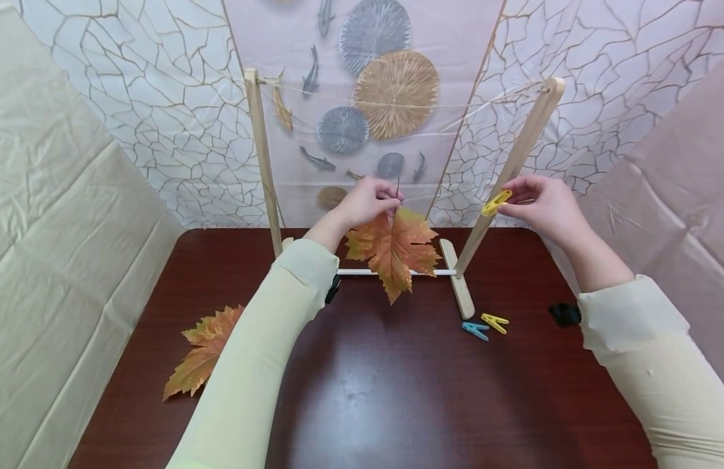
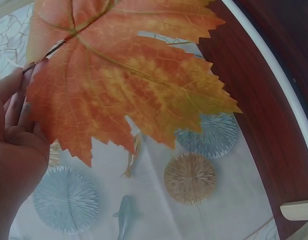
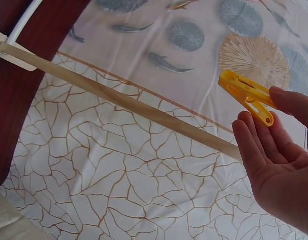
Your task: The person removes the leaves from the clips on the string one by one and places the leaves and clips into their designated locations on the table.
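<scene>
An orange-and-green artificial maple leaf (image 1: 394, 251) hangs tip down from my left hand (image 1: 370, 200), which pinches its thin dark stem. In the left wrist view the leaf (image 2: 129, 75) spreads beside the thumb and fingers of that hand (image 2: 19, 145). My right hand (image 1: 546, 205) holds a yellow clothespin (image 1: 496, 202) beside the right wooden post. From the right wrist view, the clothespin (image 3: 246, 95) sits between thumb and fingers of the hand (image 3: 284, 155). A string (image 1: 456, 105) runs between the tops of the two posts, above both hands.
A wooden stand has a left post (image 1: 262, 156), a right post (image 1: 508, 176) and a white bottom rod (image 1: 353, 271). One blue clothespin (image 1: 475, 330) and one yellow clothespin (image 1: 495, 322) lie by its right foot. A second leaf (image 1: 204, 355) lies left, partly behind my left sleeve.
</scene>
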`<state>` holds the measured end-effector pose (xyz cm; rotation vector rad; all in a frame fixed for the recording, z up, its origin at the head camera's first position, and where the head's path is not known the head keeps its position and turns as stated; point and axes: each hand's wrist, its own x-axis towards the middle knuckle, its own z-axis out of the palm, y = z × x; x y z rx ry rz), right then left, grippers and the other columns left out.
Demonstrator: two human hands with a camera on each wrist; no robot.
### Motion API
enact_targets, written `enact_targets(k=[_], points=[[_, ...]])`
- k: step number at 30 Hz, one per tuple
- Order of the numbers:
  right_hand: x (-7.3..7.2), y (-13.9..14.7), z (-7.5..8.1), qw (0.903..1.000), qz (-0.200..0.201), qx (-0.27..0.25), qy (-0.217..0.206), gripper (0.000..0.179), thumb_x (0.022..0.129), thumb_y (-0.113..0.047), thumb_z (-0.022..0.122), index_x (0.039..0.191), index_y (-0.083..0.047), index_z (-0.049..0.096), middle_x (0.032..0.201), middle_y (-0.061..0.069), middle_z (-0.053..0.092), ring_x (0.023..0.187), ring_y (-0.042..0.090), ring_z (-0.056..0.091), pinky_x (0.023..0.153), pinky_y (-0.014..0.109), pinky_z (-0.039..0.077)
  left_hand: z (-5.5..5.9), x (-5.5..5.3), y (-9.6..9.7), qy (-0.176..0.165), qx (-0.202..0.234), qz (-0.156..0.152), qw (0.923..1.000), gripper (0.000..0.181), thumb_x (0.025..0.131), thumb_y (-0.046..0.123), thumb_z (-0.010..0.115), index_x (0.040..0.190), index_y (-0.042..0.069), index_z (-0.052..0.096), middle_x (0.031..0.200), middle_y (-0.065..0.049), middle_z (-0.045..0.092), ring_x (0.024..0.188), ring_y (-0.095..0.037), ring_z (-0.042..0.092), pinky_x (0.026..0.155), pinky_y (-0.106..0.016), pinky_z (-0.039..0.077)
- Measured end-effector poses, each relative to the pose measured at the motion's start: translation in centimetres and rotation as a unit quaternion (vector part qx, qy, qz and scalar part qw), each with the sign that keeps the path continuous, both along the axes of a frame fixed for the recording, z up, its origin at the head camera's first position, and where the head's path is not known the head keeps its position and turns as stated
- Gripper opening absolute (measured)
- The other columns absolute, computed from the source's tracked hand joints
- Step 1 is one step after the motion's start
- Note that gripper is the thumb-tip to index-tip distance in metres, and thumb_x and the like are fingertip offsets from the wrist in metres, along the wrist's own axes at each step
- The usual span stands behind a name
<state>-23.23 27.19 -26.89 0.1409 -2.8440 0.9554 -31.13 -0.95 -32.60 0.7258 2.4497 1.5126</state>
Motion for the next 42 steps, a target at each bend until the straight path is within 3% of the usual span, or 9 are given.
enact_targets(k=[4,9,13,16,20,23,30,36,42], points=[[-0.1,0.0,-0.4,0.9999,0.013,0.004,-0.002,0.032,0.084,-0.012,0.068,0.110,0.003,0.060,0.099,0.021,0.066,0.066,-0.015,0.050,0.059,0.008,0.043,-0.2,0.0,-0.2,-0.002,-0.011,0.005,0.9999,0.015,0.090,0.003,0.058,0.097,-0.009,0.065,0.093,-0.020,0.068,0.074,-0.026,0.064,0.067,-0.028,0.055],[-0.2,0.1,-1.1,0.9997,0.023,-0.004,-0.003,0.033,0.084,-0.012,0.068,0.111,0.004,0.059,0.102,0.024,0.065,0.067,-0.015,0.050,0.059,0.009,0.044,-0.9,0.2,-0.5,0.007,-0.028,0.015,0.9995,0.013,0.091,0.004,0.057,0.095,-0.006,0.064,0.087,-0.015,0.066,0.066,-0.016,0.061,0.064,-0.025,0.054],[-0.2,0.3,-1.7,0.9996,0.021,-0.019,-0.001,0.036,0.084,-0.013,0.069,0.114,0.004,0.060,0.101,0.022,0.067,0.067,-0.016,0.052,0.060,0.008,0.045,-1.5,0.2,-0.7,0.012,-0.029,0.031,0.9990,0.014,0.091,0.005,0.057,0.096,-0.004,0.066,0.097,-0.016,0.068,0.069,-0.014,0.060,0.062,-0.023,0.052],[-0.2,0.5,-2.1,0.9996,0.013,-0.025,-0.006,0.039,0.084,-0.016,0.069,0.117,0.003,0.061,0.098,0.017,0.069,0.067,-0.016,0.052,0.061,0.008,0.045,-1.8,0.3,-1.1,0.010,-0.031,0.041,0.9986,0.014,0.091,0.005,0.057,0.096,-0.004,0.067,0.104,-0.018,0.068,0.071,-0.015,0.059,0.062,-0.022,0.052],[-0.2,0.9,-2.7,0.9990,0.010,-0.039,-0.022,0.042,0.084,-0.017,0.069,0.119,0.005,0.060,0.086,-0.005,0.069,0.067,-0.016,0.053,0.061,0.008,0.045,-2.5,0.3,-1.7,-0.005,-0.035,0.049,0.9982,0.015,0.092,0.007,0.057,0.095,-0.004,0.067,0.114,-0.014,0.067,0.070,-0.010,0.058,0.063,-0.021,0.051],[-0.2,1.3,-3.4,0.9983,0.015,-0.047,-0.031,0.041,0.085,-0.014,0.068,0.118,0.007,0.058,0.083,-0.011,0.067,0.068,-0.017,0.053,0.062,0.007,0.045,-3.0,0.4,-2.2,-0.016,-0.031,0.054,0.9979,0.019,0.092,0.009,0.058,0.104,-0.001,0.067,0.116,-0.012,0.066,0.070,-0.008,0.057,0.064,-0.021,0.052],[-0.2,2.3,-5.5,0.9980,0.010,-0.025,-0.057,0.035,0.086,-0.011,0.064,0.115,0.007,0.053,0.108,0.025,0.063,0.070,-0.018,0.048,0.062,0.007,0.044,-3.9,0.5,-3.6,-0.019,-0.007,0.054,0.9983,0.030,0.091,0.008,0.059,0.120,-0.001,0.062,0.107,-0.020,0.066,0.070,-0.008,0.054,0.063,-0.018,0.048],[-0.1,3.3,-7.1,0.9980,0.004,-0.016,-0.061,0.034,0.084,-0.010,0.066,0.110,0.008,0.053,0.103,0.025,0.064,0.068,-0.017,0.046,0.061,0.008,0.042,-4.7,0.7,-5.0,-0.030,0.009,0.053,0.9981,0.032,0.090,0.004,0.059,0.121,-0.003,0.060,0.108,-0.024,0.065,0.073,-0.008,0.056,0.063,-0.017,0.047],[0.3,4.5,-8.9,0.9981,-0.013,-0.018,-0.057,0.035,0.083,-0.012,0.067,0.108,0.009,0.054,0.095,0.022,0.066,0.065,-0.017,0.047,0.059,0.009,0.043,-5.6,1.3,-6.6,-0.072,0.012,0.029,0.9969,0.031,0.088,-0.001,0.059,0.119,-0.006,0.059,0.109,-0.026,0.065,0.082,-0.011,0.064,0.066,-0.021,0.051]])
